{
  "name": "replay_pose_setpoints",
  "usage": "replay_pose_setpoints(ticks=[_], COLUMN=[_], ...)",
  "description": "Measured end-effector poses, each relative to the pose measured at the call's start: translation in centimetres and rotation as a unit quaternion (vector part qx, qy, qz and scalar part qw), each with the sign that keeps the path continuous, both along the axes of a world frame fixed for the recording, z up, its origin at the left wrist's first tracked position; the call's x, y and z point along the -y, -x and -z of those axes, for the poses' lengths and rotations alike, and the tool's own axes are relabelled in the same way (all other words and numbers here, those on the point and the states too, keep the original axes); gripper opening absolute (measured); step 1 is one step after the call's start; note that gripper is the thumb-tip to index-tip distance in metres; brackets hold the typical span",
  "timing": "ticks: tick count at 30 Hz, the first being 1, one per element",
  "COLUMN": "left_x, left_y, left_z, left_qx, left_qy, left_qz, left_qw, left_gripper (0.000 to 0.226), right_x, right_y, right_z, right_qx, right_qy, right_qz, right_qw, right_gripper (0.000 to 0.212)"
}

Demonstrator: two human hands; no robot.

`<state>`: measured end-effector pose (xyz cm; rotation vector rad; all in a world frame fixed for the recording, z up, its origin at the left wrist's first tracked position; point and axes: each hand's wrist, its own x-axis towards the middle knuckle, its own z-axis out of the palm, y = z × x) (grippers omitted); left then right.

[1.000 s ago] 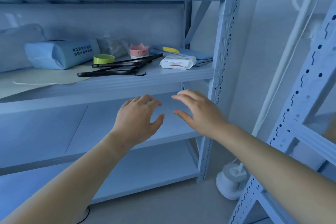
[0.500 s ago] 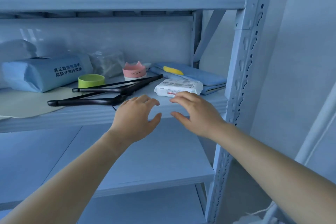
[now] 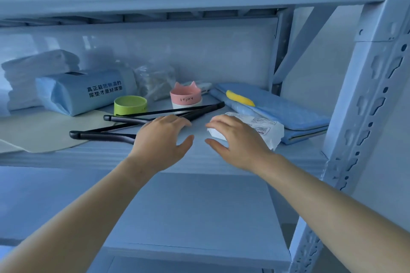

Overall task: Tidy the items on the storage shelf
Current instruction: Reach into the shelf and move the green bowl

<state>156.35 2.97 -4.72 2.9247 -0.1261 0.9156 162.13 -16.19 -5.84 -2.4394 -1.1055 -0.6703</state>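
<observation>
Both hands are hovering spread and empty at the pale blue metal shelf's (image 3: 199,159) front edge: the left hand (image 3: 163,139) over the black plastic hangers (image 3: 142,117), the right hand (image 3: 237,139) reaching onto the white wet-wipe packet (image 3: 264,128) near the right corner. Best gather the hangers parallel first.

My left hand (image 3: 163,139) hovers spread over the black hangers (image 3: 142,119) on the shelf (image 3: 93,157), while my right hand (image 3: 238,139) arches over the white wipes pack (image 3: 264,127), fingers spread. Behind them stand a green cup (image 3: 130,105) and a pink cup (image 3: 186,97).
</observation>
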Motion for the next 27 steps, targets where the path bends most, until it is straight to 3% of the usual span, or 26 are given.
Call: replay_pose_setpoints(ticks=[14,27], left_x=[-7.5,-14.4], left_y=[-11.5,-23.7], left_z=[-2.7,-2.3], left_qx=[0.012,-0.102], left_qy=[0.021,-0.016], left_qz=[0.014,0.050], left_qw=[1.000,0.993], left_gripper=[0.029,0.043], right_x=[-7.7,-13.2], right_y=[-11.3,-20.6], right_z=[-3.8,-3.9], right_qx=[0.027,-0.013], right_qy=[0.005,0.123], right_qz=[0.004,0.096], right_qw=[1.000,0.988], right_gripper=[0.033,0.043])
